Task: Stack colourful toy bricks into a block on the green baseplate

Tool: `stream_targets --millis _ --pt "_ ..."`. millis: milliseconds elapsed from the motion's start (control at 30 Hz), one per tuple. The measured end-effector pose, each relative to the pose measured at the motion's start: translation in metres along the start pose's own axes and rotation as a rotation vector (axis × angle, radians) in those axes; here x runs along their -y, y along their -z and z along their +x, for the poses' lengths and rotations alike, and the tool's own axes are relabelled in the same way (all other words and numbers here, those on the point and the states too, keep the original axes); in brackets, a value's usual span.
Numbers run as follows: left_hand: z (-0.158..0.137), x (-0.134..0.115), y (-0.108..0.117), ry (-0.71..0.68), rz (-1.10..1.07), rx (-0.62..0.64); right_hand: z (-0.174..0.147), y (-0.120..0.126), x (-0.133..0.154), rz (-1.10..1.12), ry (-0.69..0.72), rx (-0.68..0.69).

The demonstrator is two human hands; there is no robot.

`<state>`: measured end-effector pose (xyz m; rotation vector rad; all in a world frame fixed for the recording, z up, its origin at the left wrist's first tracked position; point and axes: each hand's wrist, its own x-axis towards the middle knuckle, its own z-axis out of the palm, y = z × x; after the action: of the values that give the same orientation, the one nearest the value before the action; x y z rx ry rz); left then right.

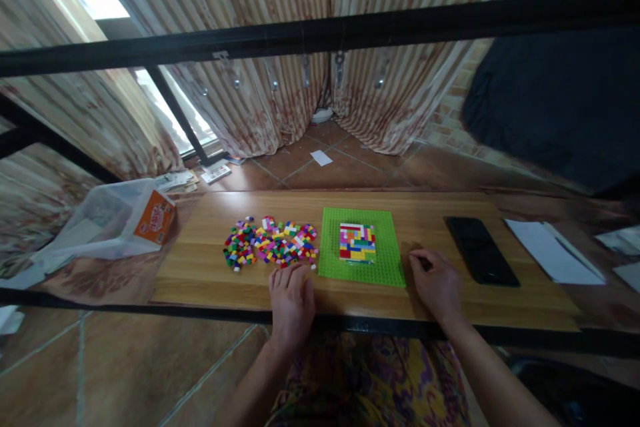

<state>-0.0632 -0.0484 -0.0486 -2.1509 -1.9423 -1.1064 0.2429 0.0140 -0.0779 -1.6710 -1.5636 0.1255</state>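
My left hand rests at the table's front edge, just below a pile of small coloured building bricks; its fingers lie on the wood, apart from anything they could hold. To the right, my right hand is curled with thumb and forefinger close together, beside the green baseplate. Whatever may be inside those fingers is hidden. On the baseplate stands a square block of bricks in many colours, with white and red along its far side. Neither hand touches the block.
A black phone lies right of my right hand, and white paper with a pen is farther right. A clear plastic bin with an orange label stands left of the wooden table. A black bar crosses beyond the table.
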Motion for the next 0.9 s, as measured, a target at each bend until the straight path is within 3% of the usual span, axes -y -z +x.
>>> stream_targets --millis 233,600,900 --pt "-0.013 0.037 0.021 0.173 0.057 -0.023 -0.001 0.002 -0.005 -0.043 -0.006 0.014" --pt "0.002 0.013 0.007 0.224 0.139 0.053 -0.001 0.001 -0.008 -0.062 0.011 0.012" --pt "0.008 0.011 -0.004 0.232 0.235 0.088 0.0 0.001 -0.005 -0.049 -0.005 0.013"
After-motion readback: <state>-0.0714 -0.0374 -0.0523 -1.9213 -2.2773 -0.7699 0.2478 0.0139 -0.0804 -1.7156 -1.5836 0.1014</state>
